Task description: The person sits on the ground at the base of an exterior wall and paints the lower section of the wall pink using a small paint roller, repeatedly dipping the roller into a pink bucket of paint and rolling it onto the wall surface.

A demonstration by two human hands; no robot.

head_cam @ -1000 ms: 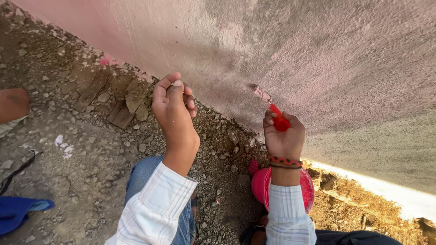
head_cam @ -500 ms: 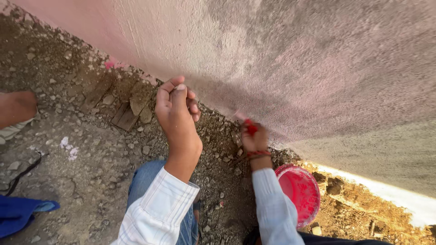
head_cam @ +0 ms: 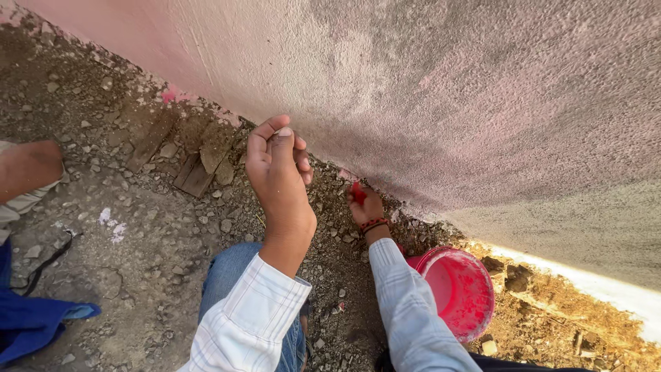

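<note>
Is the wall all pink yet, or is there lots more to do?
Some is done: the wall looks faintly pink over much of it, strongest along the bottom at left. In hand: the right hand holds a small red thing at the wall's base, the left hand raised beside it, the pink bucket close by. Left: the grey strip at lower right.

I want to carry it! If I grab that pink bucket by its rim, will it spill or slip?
The pink bucket probably feels light, since no deep pool of paint shows inside. It sits on loose rubble, so a push might tip it. Its inside looks coated in wet pink paint, so the rim may be slippery and would likely stain your fingers.
</note>
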